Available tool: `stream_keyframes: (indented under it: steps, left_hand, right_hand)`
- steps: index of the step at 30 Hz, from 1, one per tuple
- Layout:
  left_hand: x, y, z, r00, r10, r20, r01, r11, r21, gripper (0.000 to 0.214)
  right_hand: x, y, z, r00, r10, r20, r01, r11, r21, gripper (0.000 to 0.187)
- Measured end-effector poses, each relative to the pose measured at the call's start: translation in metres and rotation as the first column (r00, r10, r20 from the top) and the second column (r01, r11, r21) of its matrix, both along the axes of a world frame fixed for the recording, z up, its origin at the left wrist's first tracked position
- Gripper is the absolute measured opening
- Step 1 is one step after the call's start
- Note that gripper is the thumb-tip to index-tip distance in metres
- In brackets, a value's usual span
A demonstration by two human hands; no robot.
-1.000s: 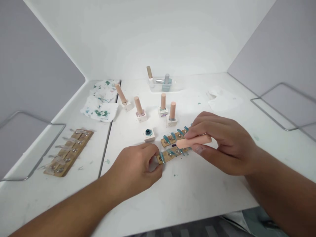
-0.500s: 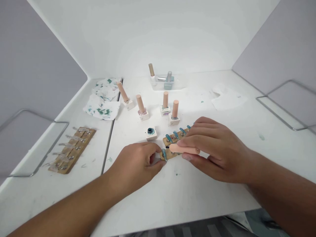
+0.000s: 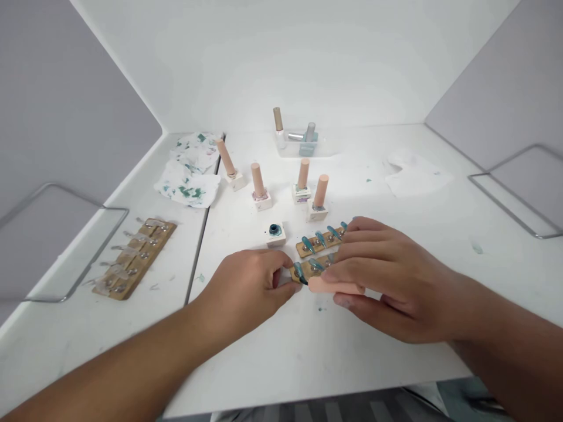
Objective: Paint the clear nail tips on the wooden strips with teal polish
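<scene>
My right hand (image 3: 387,275) is closed on a nail polish brush (image 3: 336,286) by its long peach cap handle. The dark bristles touch or nearly touch the tip of the leftmost teal false nail (image 3: 299,271). That nail sits on a wooden nail stand (image 3: 313,269), whose left end my left hand (image 3: 255,278) pinches between thumb and fingers. Just behind lies a second wooden stand (image 3: 303,248) with several teal nails; my right hand hides its right end. An uncapped polish bottle (image 3: 275,233), white with a dark teal neck, stands beyond my left hand.
Several capped polish bottles (image 3: 263,199) stand farther back. A clear plastic tray (image 3: 316,150) holds more bottles by the rear wall. On the left lie stained tissues (image 3: 189,190) and a wooden stand with clear nails (image 3: 134,258). Wire frames (image 3: 519,211) flank both sides; a white tissue (image 3: 417,176) lies right.
The brush has moved down, from above and beside the leftmost nail to its near tip. My left hand keeps its pinch on the stand. The whole view has shifted slightly.
</scene>
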State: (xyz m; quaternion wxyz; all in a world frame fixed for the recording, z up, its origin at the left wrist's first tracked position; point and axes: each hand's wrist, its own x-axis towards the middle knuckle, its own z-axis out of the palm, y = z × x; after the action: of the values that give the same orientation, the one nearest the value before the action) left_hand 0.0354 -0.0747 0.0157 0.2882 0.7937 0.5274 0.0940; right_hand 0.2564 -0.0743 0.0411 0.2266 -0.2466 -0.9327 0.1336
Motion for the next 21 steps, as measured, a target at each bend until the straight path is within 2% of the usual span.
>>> stream_keyframes:
  steps: [3,6,9,12,21]
  left_hand:
    - [0.000,0.000,0.000,1.000,0.000,-0.014,0.000,1.000,-0.012,0.015]
    - [0.001,0.001,0.001,1.000,-0.016,-0.018,0.016,1.000,-0.012,0.014]
    - [0.000,0.001,0.003,0.999,-0.028,-0.021,0.027,1.000,-0.014,0.015]
    - [0.000,0.002,0.004,0.999,-0.032,-0.025,0.031,0.999,-0.024,0.018]
    - [0.001,0.002,0.003,0.998,-0.004,-0.070,-0.002,0.997,-0.083,0.020]
  right_hand:
    - [0.002,0.000,0.002,0.997,0.001,-0.078,-0.001,1.000,-0.005,0.005]
    - [0.001,0.001,-0.001,0.989,-0.053,-0.135,0.061,0.997,0.049,0.006]
    - [-0.001,0.002,-0.006,0.984,-0.116,-0.135,0.132,0.984,0.120,0.009]
    - [-0.003,0.002,-0.010,0.985,-0.139,-0.099,0.152,0.978,0.142,0.008]
    - [-0.002,-0.001,-0.003,0.997,-0.026,-0.077,0.025,0.999,-0.021,0.006]
